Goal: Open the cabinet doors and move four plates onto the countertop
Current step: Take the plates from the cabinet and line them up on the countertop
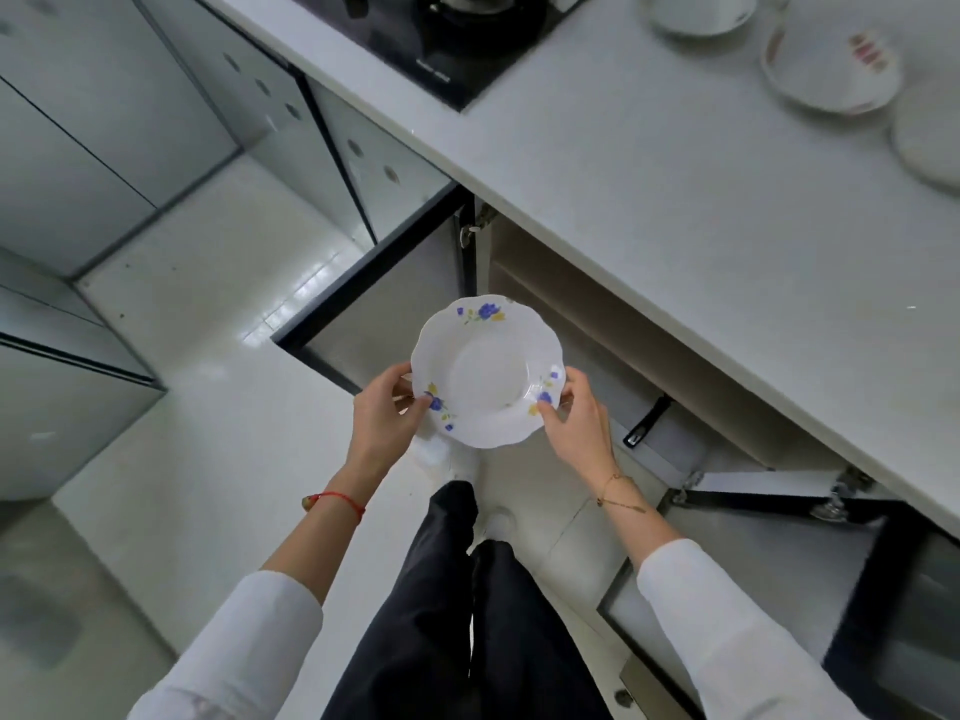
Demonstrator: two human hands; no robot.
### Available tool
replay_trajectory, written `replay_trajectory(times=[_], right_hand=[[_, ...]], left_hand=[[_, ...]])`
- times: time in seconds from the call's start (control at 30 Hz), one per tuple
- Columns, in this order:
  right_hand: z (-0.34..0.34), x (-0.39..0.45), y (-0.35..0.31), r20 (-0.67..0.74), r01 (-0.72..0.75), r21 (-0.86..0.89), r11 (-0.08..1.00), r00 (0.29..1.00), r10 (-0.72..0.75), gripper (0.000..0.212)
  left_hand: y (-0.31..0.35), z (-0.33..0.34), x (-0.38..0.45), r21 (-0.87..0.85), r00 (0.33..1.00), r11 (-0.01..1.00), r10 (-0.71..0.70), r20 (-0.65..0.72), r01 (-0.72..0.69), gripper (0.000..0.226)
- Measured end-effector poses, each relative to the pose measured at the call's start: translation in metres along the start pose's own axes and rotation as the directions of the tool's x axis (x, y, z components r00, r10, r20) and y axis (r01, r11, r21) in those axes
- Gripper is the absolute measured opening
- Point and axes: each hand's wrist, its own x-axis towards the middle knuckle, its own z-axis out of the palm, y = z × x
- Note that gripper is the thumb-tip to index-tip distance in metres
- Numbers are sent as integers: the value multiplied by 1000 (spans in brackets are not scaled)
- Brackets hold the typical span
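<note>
A white scalloped plate with blue and yellow flowers (pixel 485 368) is held level in front of the open cabinet, below countertop height. My left hand (pixel 387 413) pinches its left rim and my right hand (pixel 574 413) pinches its right rim. Both cabinet doors stand open: the left door (pixel 384 304) swings out toward the floor, and the right door (pixel 769 517) is at the lower right. The pale cabinet interior (pixel 597 314) shows between them. On the white countertop (pixel 675 200), at the far right, stand stacked white plates (pixel 831 59) and part of another plate (pixel 930 137).
A black gas hob (pixel 457 39) is set into the countertop at the top. A white bowl-like dish (pixel 696 10) sits at the top edge. Grey glossy cabinets line the left side. My dark-trousered legs stand on the white tiled floor (pixel 208 407).
</note>
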Motion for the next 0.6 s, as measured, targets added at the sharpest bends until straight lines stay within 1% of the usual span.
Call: replay_trajectory(times=[0.1, 0.23, 0.4, 0.6], right_hand=[[-28, -20, -25, -4, 33, -7, 999, 999, -33, 38], [-58, -43, -53, -47, 71, 6, 997, 996, -71, 42], [-85, -67, -74, -172, 114, 26, 993, 979, -108, 38], [-110, -77, -86, -291, 121, 44, 992, 951, -104, 36]], left_hand=[[29, -19, -22, -25, 999, 999, 42, 18, -42, 35], [65, -38, -41, -31, 993, 993, 116, 8, -116, 34], [100, -53, -47, -52, 980, 980, 194, 48, -192, 36], [134, -52, -40, -55, 954, 960, 280, 110, -276, 38]])
